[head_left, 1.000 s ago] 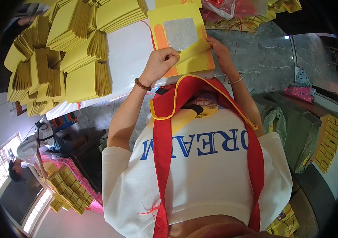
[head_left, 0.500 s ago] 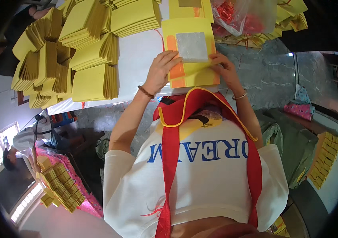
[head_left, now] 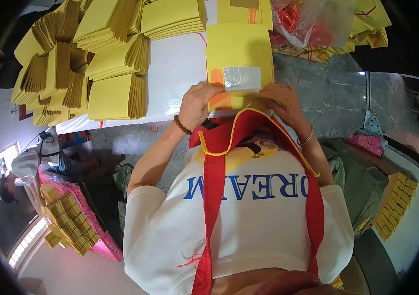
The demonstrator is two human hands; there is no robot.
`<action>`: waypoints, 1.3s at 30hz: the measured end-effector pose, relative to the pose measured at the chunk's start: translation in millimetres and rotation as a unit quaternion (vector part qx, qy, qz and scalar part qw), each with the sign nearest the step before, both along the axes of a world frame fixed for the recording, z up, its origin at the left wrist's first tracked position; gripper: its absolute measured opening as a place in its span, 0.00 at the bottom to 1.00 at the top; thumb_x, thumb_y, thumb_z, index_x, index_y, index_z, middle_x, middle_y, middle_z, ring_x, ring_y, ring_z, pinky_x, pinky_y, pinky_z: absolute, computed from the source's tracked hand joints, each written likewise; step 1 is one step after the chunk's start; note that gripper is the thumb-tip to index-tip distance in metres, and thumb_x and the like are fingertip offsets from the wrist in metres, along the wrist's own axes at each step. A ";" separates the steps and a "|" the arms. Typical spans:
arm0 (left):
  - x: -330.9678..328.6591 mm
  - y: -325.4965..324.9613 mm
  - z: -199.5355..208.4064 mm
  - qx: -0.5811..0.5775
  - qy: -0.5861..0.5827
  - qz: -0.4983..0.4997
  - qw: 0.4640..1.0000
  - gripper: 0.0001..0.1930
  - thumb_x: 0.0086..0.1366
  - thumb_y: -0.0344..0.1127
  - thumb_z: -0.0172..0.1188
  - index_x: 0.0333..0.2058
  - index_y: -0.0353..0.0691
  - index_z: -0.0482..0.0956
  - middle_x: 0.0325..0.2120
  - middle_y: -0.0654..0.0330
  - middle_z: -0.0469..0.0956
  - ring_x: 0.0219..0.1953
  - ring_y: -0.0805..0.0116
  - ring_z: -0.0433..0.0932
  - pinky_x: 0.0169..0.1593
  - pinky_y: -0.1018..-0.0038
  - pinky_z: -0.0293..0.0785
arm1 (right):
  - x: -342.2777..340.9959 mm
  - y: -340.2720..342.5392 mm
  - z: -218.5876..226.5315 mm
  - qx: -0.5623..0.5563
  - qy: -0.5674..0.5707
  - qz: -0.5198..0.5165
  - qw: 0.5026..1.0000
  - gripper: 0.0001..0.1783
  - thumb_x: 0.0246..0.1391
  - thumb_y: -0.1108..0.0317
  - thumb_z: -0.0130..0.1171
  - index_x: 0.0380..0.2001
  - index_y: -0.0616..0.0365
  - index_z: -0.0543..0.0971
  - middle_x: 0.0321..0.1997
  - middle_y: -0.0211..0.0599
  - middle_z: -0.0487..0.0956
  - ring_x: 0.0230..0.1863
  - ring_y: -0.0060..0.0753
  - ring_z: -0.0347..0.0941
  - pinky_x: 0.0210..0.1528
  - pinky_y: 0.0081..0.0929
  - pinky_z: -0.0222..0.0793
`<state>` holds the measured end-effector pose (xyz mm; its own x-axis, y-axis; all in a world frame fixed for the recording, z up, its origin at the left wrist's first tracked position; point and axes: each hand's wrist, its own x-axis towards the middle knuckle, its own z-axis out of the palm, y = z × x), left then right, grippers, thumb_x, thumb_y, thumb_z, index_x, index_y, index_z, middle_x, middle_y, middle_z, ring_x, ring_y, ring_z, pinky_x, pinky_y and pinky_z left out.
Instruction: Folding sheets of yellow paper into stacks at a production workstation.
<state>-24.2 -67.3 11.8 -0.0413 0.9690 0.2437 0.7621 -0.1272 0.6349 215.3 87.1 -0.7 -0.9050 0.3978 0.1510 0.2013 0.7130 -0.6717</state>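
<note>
Yellow paper sheets [head_left: 239, 51] lie at the table's near edge, in front of my body. The top sheet carries a silver foil patch [head_left: 242, 77] with orange bands beside it. My left hand [head_left: 198, 104] grips the sheet's near left corner, fingers closed and bent over the edge. At the near right corner my right hand [head_left: 284, 102] pinches the paper, its thumb side partly hidden. Between the two hands the near edge is curled up into a bend. The underside of the bend is hidden from view.
Folded yellow paper bundles [head_left: 116, 96] are piled on the left of the white table [head_left: 172, 64]. Beyond the sheets, at the right, is a clear plastic bag [head_left: 312, 24] with red contents. A red apron [head_left: 229, 135] hangs against the table edge. Another person [head_left: 27, 164] is at the far left.
Both hands have drawn closer to my body with the paper between them. The sheet's near edge is now bent up, and the foil patch sits nearer and looks shorter.
</note>
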 end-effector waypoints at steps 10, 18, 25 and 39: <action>-2.2 37.5 -41.5 -0.131 -0.291 0.205 0.925 0.14 0.60 0.40 0.53 0.37 0.35 0.74 0.15 0.54 0.73 0.18 0.65 0.73 0.25 0.69 0.67 | -38.3 -2.6 8.9 -0.242 0.077 -0.272 0.928 0.21 0.49 0.61 0.58 0.46 0.57 0.73 0.37 0.42 0.78 0.34 0.35 0.75 0.35 0.26 0.68; -4.1 39.5 -51.8 -0.150 -0.445 0.225 0.854 0.12 0.59 0.37 0.55 0.36 0.34 0.74 0.14 0.63 0.71 0.16 0.77 0.67 0.21 0.76 0.62 | -49.5 -1.9 -6.8 -0.235 0.048 -0.306 0.921 0.19 0.46 0.62 0.60 0.43 0.53 0.77 0.38 0.43 0.78 0.37 0.33 0.76 0.39 0.24 0.69; -3.7 43.4 -24.7 -0.135 -0.510 0.242 0.814 0.13 0.58 0.33 0.57 0.38 0.32 0.67 0.15 0.66 0.69 0.14 0.81 0.63 0.17 0.84 0.58 | -54.8 -2.1 -10.5 -0.175 0.052 -0.317 0.931 0.19 0.46 0.62 0.59 0.43 0.53 0.77 0.37 0.45 0.78 0.38 0.38 0.76 0.39 0.26 0.69; 40.5 64.0 9.4 0.023 0.157 0.012 0.987 0.30 0.52 0.49 0.58 0.52 0.42 0.66 0.53 0.52 0.62 0.56 0.53 0.58 0.56 0.59 0.55 | -56.9 -3.3 -17.7 -0.211 0.054 -0.335 0.917 0.16 0.46 0.66 0.59 0.41 0.56 0.77 0.38 0.43 0.78 0.39 0.33 0.75 0.42 0.25 0.68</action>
<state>16.3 -3.2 21.2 0.0206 0.9561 0.2923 0.9237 -0.1301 0.3604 158.4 83.8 -18.4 -0.4253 0.9024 -0.0694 0.4157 0.1266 -0.9007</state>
